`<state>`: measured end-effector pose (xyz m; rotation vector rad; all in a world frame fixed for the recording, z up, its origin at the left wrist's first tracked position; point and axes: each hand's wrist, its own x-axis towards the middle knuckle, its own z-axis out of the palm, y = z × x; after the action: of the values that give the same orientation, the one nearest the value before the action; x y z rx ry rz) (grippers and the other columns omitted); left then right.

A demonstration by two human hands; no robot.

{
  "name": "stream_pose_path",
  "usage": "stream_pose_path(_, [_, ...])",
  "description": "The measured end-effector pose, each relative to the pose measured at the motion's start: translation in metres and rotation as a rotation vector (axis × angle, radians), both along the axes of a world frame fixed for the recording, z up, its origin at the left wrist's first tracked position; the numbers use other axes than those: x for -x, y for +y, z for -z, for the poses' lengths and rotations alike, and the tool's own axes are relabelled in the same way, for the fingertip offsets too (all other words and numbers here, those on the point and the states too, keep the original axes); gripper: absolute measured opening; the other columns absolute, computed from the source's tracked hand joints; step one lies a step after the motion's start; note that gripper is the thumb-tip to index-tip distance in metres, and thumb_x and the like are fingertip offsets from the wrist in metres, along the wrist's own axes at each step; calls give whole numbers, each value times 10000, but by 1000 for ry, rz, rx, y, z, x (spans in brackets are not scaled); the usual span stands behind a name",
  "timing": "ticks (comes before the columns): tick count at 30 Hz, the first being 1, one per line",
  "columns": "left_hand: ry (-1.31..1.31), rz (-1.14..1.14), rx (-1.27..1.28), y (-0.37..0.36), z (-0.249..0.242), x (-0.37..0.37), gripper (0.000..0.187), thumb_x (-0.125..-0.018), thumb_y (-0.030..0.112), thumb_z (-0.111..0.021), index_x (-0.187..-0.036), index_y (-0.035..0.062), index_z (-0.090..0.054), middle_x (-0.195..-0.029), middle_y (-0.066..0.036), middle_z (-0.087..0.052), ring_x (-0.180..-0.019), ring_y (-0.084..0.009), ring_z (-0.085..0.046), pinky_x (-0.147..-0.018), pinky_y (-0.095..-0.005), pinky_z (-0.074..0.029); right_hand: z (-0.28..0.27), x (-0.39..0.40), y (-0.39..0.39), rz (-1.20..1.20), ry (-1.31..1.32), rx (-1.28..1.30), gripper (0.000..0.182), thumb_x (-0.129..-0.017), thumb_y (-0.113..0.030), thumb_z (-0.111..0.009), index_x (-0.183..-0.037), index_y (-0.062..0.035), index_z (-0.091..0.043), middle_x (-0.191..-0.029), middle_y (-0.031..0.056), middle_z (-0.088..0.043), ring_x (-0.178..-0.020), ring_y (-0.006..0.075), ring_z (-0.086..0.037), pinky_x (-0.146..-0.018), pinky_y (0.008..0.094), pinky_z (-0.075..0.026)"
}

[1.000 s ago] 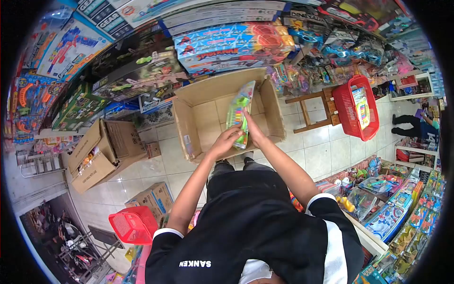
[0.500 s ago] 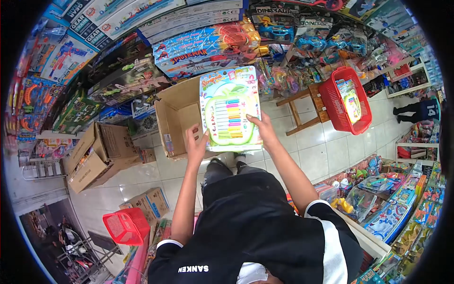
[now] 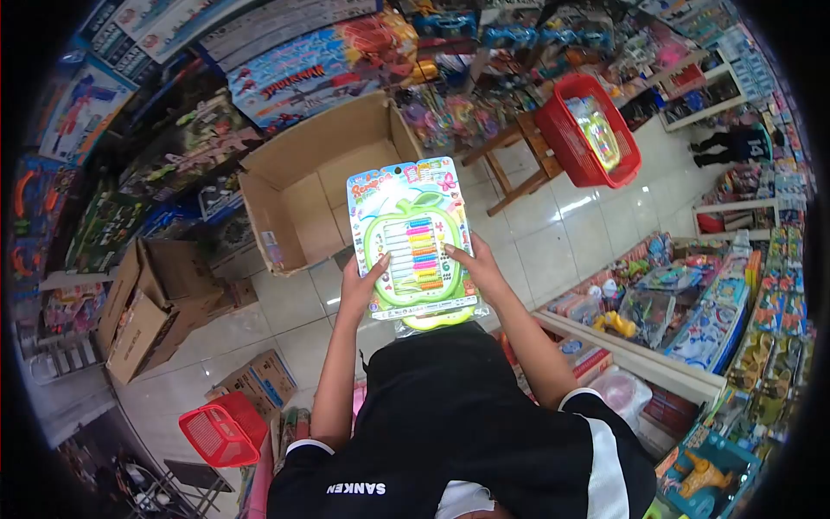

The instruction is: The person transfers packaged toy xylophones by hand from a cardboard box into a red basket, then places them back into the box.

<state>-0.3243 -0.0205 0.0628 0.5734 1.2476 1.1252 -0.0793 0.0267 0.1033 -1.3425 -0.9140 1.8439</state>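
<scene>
Both hands hold a carded toy pack [image 3: 413,238] upright before the chest; it shows a green apple-shaped frame with rows of coloured beads. My left hand [image 3: 365,281] grips its left edge, thumb on the front. My right hand [image 3: 478,270] grips the right edge the same way, fingers behind the card. Under its lower edge shows part of another green piece in clear plastic. Just beyond the pack stands an open cardboard box [image 3: 298,195], its visible inside bare.
A red basket [image 3: 553,130] with similar packs rests on a wooden stool [image 3: 510,164]. Another red basket [image 3: 223,428] and a second carton [image 3: 164,303] are at the left. Shelves of toys surround the tiled floor [image 3: 553,242]. A person [image 3: 735,145] stands far right.
The pack and both hands have come closer to the body and lower in view. The view has shifted, showing more of the open box's inside.
</scene>
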Motion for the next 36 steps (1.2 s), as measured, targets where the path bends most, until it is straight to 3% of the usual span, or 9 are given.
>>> stream_pose_path(3, [55, 151, 11, -3, 15, -12, 394, -892, 178, -724, -1198, -21, -578, -1071, -84, -678, -921, -123, -646, -814, -282, -523, 4, -27, -27, 74, -159, -106, 452, -931, -214, -668, -1288, 17, -517, -1184, 101, -636, -1074, 149, -587, -922, 297, -465])
stream_pose_path(7, [-116, 177, 73, 0, 18, -24, 363, -893, 145, -708, -1199, -7, -584, -1066, -69, -678, -919, -115, -641, -809, -282, -523, 8, -81, -57, 227, -223, -87, 362, -959, -218, -633, -1233, 9, -560, -1126, 97, -640, -1035, 149, -581, -905, 296, -462])
stream_pose_path(10, [-175, 134, 71, 14, 14, -29, 331, -911, 129, -679, -1199, -5, -584, -1081, -67, -675, -935, -118, -647, -813, -287, -528, 5, -120, -65, 333, -430, -207, 268, -976, -211, -605, -1141, 1, -596, -1015, 74, -657, -951, 124, -578, -853, 284, -465])
stream_pose_path(14, [-155, 113, 36, 32, 0, -56, 344, -943, 150, -641, -1247, 15, -553, -1127, -74, -663, -974, -142, -658, -834, -309, -550, 4, -174, -64, 455, -511, -317, 212, -983, -210, -595, -1047, -8, -599, -906, 58, -642, -871, 117, -555, -800, 287, -454])
stream_pose_path(17, [-156, 101, -2, 49, -7, -90, 335, -942, 141, -646, -1237, 7, -564, -1137, -78, -667, -981, -131, -646, -852, -289, -519, -6, -215, -64, 525, -569, -327, 215, -987, -213, -593, -1040, -5, -595, -917, 61, -644, -871, 115, -557, -797, 285, -455])
stream_pose_path(28, [-58, 192, -41, 116, -39, -252, 335, -963, 155, -613, -1261, 12, -561, -1122, -61, -665, -992, -130, -644, -847, -287, -528, 32, -370, -87, 808, -356, -258, 363, -1006, -264, -571, -1234, 19, -570, -1114, 84, -653, -1007, 138, -575, -904, 294, -446])
stream_pose_path(30, [-46, 186, -33, 124, -47, -277, 320, -963, 140, -610, -1251, 10, -558, -1118, -62, -666, -979, -130, -649, -831, -288, -531, 33, -383, -89, 906, -309, -295, 430, -1006, -257, -565, -1331, 18, -504, -1237, 103, -606, -1120, 162, -547, -980, 306, -413])
stream_pose_path(36, [-58, 166, -60, 152, -53, -322, 322, -971, 126, -598, -1266, 15, -531, -1120, -57, -654, -965, -127, -649, -805, -290, -532, 38, -424, -84, 918, -256, -227, 529, -992, -254, -579, -1411, 25, -415, -1359, 140, -520, -1246, 199, -475, -1055, 323, -352])
